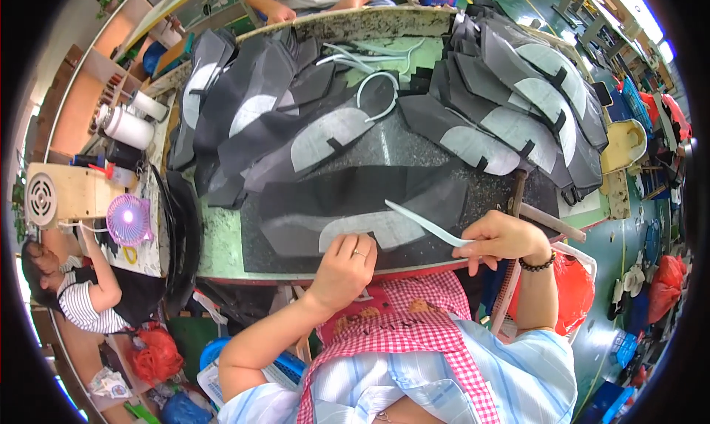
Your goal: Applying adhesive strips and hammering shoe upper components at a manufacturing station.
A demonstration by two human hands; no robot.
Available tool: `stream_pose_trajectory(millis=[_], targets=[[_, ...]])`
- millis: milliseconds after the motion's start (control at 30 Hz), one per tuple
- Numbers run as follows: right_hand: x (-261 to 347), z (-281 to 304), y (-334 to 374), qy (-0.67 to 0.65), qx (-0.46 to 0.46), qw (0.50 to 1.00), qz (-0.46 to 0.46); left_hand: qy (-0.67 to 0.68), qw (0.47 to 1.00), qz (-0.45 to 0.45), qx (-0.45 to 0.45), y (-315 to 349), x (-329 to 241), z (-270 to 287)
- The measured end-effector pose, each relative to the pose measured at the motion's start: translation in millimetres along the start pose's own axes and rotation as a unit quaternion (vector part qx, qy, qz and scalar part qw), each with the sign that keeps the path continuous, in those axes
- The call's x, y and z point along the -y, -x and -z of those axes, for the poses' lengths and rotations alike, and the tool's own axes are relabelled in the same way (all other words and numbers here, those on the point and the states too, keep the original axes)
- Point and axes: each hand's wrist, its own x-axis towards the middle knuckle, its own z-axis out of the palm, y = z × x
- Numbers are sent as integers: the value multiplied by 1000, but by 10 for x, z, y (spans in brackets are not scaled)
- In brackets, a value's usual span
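"So, where's the strip (424,223)?"
"Just right of frame centre, pinched in the right hand (504,239)"
"And the left hand (345,270)?"
"Half-curled at the lower edge of the panel (359,202), below frame centre; whether it grips, I can't tell"

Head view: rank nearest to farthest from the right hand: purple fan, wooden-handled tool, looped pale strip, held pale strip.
From the right hand:
1. Held pale strip: in its grip, pointing left.
2. Wooden-handled tool: just beyond, toward the right.
3. Looped pale strip: ahead and left.
4. Purple fan: far left.
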Motion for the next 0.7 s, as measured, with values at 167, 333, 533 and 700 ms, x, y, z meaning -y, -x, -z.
stream_pose_trajectory(millis=[167, 333, 533, 700], targets=[[150, -375, 58, -447, -13, 834, 323, 155, 985, 70, 6, -20, -131, 151], [256, -1080, -416, -527, -51, 741, 412, 283, 951, 123, -13, 31, -372, 38], [108, -1359, -816, -333, -145, 761, 537, 832, 441, 333, -50, 220, -327, 63], [155, -1414, -892, -255, -155, 768, 567, 868, 384, 311, -59, 195, -375, 84]])
